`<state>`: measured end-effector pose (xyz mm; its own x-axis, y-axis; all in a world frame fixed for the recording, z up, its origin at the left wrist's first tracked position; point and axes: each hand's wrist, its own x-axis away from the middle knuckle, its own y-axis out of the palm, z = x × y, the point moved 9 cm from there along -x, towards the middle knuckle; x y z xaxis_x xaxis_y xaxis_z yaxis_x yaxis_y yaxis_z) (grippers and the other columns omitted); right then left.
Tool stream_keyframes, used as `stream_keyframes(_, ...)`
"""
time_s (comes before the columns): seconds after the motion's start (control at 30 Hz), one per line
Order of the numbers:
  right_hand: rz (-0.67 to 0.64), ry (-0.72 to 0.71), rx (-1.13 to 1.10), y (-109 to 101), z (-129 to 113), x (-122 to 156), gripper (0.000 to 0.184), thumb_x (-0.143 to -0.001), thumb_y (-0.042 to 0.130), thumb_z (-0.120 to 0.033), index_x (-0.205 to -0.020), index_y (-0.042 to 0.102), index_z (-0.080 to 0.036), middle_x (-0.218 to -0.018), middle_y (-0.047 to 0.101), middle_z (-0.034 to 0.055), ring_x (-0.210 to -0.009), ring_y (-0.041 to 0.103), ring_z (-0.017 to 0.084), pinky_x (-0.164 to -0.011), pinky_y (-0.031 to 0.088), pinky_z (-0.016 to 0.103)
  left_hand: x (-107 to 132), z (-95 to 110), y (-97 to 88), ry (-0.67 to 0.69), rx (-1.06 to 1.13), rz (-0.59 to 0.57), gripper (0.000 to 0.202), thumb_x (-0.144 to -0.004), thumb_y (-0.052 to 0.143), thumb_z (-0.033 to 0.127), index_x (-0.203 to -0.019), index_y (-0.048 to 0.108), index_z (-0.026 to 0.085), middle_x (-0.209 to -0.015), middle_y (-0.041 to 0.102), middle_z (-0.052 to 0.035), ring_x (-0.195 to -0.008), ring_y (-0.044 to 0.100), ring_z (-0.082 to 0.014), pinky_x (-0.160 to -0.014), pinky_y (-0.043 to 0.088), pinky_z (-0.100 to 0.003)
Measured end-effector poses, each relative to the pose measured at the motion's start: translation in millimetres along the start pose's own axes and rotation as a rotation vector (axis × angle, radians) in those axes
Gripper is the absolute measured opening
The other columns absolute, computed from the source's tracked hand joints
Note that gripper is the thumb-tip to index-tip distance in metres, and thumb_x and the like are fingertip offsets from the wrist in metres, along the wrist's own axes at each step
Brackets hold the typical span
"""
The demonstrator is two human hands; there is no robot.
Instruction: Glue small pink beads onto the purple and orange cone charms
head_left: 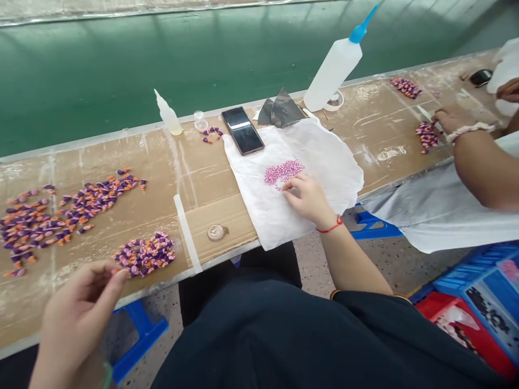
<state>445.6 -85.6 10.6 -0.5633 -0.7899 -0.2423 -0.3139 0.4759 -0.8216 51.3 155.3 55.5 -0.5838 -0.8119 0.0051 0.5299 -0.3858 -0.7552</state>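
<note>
My right hand rests on a white paper sheet, fingertips pinched together at the edge of a small heap of tiny pink beads. My left hand hovers at the table's near edge, fingers pinched on a small purple and pink piece, right beside a pile of purple-pink pieces. A larger spread of purple and orange pieces lies farther left.
On the cardboard-covered table: a phone, a small dropper bottle, a large squeeze bottle with blue nozzle, a small round lid. Another person's hand works at the right by more purple pieces. Blue and red crates stand below right.
</note>
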Motion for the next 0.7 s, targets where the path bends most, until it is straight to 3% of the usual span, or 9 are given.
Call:
stream_keyframes(0.1,-0.007,-0.009,0.014,4.3,-1.1,-0.7,0.008,-0.082,0.061,-0.017,-0.075,0.060,-0.021,-0.084,0.065,0.0073,-0.087,0.056,0.026,-0.086,0.044,0.044,7.3,34.7,24.4,0.011,0.173,-0.131,0.019,-0.078,0.071,0.037,-0.072,0.062,0.021,-0.063,0.063,0.0027,-0.050,0.057,-0.0123,-0.044,0.046,-0.019)
stream_keyframes(0.2,-0.019,-0.021,0.022,6.6,-4.3,-1.9,0.008,-0.082,0.061,-0.017,-0.074,0.060,-0.021,-0.085,0.065,0.0070,-0.088,0.056,0.026,-0.085,0.044,0.042,14.1,52.6,43.5,0.035,0.284,-0.225,0.020,-0.079,0.071,0.031,-0.067,0.060,0.020,-0.063,0.061,0.0021,-0.054,0.057,-0.0123,-0.049,0.047,-0.019)
stream_keyframes(0.5,-0.058,-0.045,0.064,12.7,-9.6,-10.2,0.012,-0.082,0.060,-0.016,-0.072,0.056,-0.021,-0.083,0.064,0.0075,-0.088,0.053,0.026,-0.087,0.041,0.043,24.5,66.0,72.8,0.139,0.424,-0.306,0.012,-0.084,0.066,0.023,-0.073,0.066,0.019,-0.064,0.061,-0.0002,-0.053,0.055,-0.0118,-0.047,0.043,-0.018)
stream_keyframes(0.7,-0.081,-0.028,0.060,18.6,-14.5,-14.9,0.015,-0.078,0.054,-0.012,-0.068,0.049,-0.022,-0.076,0.058,0.0100,-0.084,0.049,0.028,-0.084,0.038,0.046,29.2,71.6,95.2,0.095,0.575,-0.369,0.020,-0.091,0.062,0.024,-0.072,0.064,0.018,-0.056,0.057,0.0029,-0.043,0.052,-0.0087,-0.042,0.040,-0.017)
